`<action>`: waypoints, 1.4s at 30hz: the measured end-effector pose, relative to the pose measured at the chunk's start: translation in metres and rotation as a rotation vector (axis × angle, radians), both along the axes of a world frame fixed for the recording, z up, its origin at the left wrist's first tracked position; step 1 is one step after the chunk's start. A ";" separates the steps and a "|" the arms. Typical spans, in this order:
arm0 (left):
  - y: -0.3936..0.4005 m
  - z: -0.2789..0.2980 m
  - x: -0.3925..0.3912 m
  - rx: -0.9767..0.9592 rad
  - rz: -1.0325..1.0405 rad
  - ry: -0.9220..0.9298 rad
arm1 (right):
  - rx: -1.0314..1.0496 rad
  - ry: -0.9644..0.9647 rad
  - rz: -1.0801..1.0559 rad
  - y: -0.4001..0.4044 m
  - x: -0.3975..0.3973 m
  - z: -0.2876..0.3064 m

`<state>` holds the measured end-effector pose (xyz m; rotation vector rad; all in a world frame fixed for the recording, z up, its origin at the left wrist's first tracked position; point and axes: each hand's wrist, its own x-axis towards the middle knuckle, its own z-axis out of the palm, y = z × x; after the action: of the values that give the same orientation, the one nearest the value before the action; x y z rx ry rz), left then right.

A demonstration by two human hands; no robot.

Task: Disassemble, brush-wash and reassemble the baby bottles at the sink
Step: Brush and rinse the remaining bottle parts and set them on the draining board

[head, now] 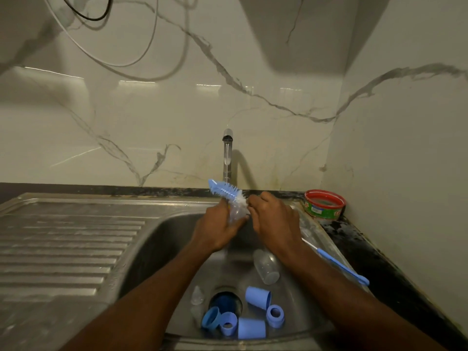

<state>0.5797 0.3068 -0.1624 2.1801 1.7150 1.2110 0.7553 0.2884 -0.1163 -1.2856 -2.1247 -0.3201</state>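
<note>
Over the sink basin (162, 239), my left hand (217, 229) grips a clear baby bottle (236, 212). A blue bottle brush (224, 189) with white bristles lies against the bottle's top and points up and to the left. My right hand (274, 220) holds the brush at its near end, where its fingers hide the handle. A second clear bottle (266, 267) lies in the basin. Several blue caps and collars (257, 296) and a clear teat (197, 295) sit around the drain (225, 300).
The tap (227, 155) stands behind my hands, and a thin stream seems to run from it. A thin blue-handled brush (339, 264) lies on the sink's right rim. A red and green tub (324, 204) sits in the back right corner. The ribbed draining board (63, 244) is on the left.
</note>
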 end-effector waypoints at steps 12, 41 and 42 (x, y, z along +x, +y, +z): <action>-0.002 -0.002 -0.007 -0.046 0.041 0.282 | -0.076 -0.020 0.002 0.002 -0.001 -0.007; -0.005 -0.002 -0.001 -0.045 0.081 0.352 | -0.146 0.010 -0.008 -0.005 -0.003 0.001; -0.007 -0.001 0.006 -0.015 0.087 0.389 | -0.129 0.002 -0.016 -0.004 -0.003 0.004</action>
<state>0.5854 0.3003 -0.1635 2.4827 1.9661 0.8224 0.7526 0.2842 -0.1122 -1.3760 -2.1644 -0.1908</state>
